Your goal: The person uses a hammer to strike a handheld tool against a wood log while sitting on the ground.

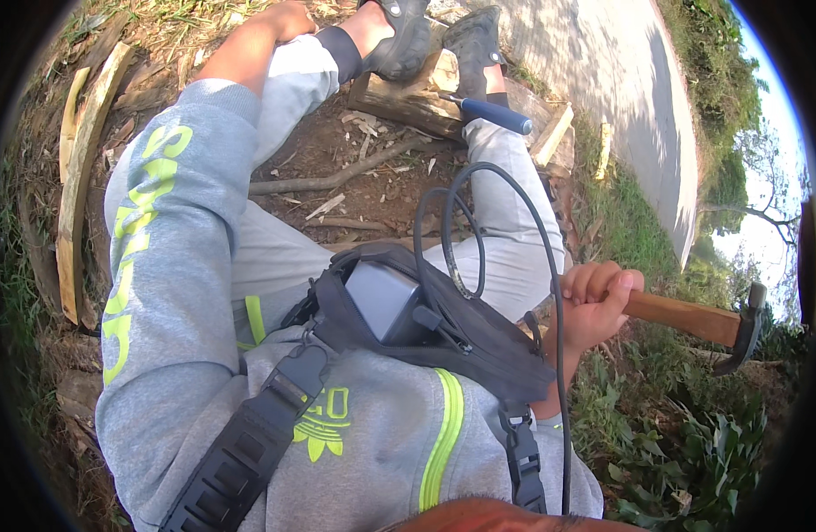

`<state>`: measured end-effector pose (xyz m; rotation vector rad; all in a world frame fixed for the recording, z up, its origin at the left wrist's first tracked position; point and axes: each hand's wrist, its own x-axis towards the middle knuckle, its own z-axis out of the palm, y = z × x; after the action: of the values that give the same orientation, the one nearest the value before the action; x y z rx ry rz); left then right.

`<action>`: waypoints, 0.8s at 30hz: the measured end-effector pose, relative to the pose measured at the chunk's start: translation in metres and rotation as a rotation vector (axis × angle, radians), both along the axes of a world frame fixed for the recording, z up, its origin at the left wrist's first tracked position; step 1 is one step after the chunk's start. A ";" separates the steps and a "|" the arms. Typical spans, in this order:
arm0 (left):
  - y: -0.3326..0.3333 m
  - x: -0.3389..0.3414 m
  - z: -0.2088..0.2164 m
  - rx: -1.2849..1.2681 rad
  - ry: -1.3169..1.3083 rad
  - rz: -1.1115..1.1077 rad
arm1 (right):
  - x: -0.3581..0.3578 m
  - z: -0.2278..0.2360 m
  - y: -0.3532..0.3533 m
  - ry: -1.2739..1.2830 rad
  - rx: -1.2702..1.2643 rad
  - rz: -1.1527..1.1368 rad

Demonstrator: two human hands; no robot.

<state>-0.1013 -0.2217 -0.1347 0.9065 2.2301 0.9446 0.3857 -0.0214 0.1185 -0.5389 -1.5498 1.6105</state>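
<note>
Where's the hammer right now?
Right side of the head view: the hammer is held in the right hand, just right of the black waist bag, its head pointing outward.

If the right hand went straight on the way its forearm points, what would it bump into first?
Probably the grass beside the pale path. The right hand, gripping the hammer, may be raised above it, though; depth is unclear.
</note>
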 end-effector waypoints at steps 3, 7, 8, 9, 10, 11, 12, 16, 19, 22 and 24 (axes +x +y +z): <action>0.011 -0.023 -0.037 -0.128 0.027 0.087 | 0.016 -0.077 -0.013 -0.756 -0.188 0.028; 0.017 -0.037 -0.069 -0.191 0.196 0.024 | 0.027 -0.078 -0.009 -0.898 -0.242 -0.007; 0.017 -0.034 -0.063 -0.120 0.024 0.065 | 0.029 -0.064 -0.006 -0.792 -0.206 -0.036; 0.016 -0.036 -0.056 -0.185 0.026 0.041 | 0.024 -0.049 0.000 -0.677 -0.159 -0.056; 0.013 -0.039 -0.054 -0.241 0.019 0.023 | 0.016 -0.030 0.008 -0.525 -0.099 -0.058; 0.009 -0.040 -0.051 -0.304 0.015 0.009 | 0.010 -0.017 0.013 -0.370 -0.046 -0.053; 0.009 -0.039 -0.048 -0.280 -0.003 -0.011 | 0.004 -0.007 0.010 -0.267 -0.051 -0.021; 0.020 -0.025 -0.050 -0.166 0.064 0.092 | 0.003 -0.042 -0.006 -0.483 -0.084 0.026; 0.014 -0.032 -0.051 -0.190 0.075 0.082 | 0.014 -0.071 -0.008 -0.991 -0.310 0.146; 0.019 -0.013 -0.025 -0.238 0.066 0.091 | 0.024 -0.041 0.014 -0.846 -0.269 -0.033; 0.016 -0.005 0.001 -0.270 0.076 0.112 | 0.013 -0.007 0.027 -0.528 -0.156 -0.063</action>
<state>-0.1059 -0.2058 -0.1334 0.7114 2.4207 0.6431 0.3990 0.0061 0.1112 -1.1601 -1.7620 1.6278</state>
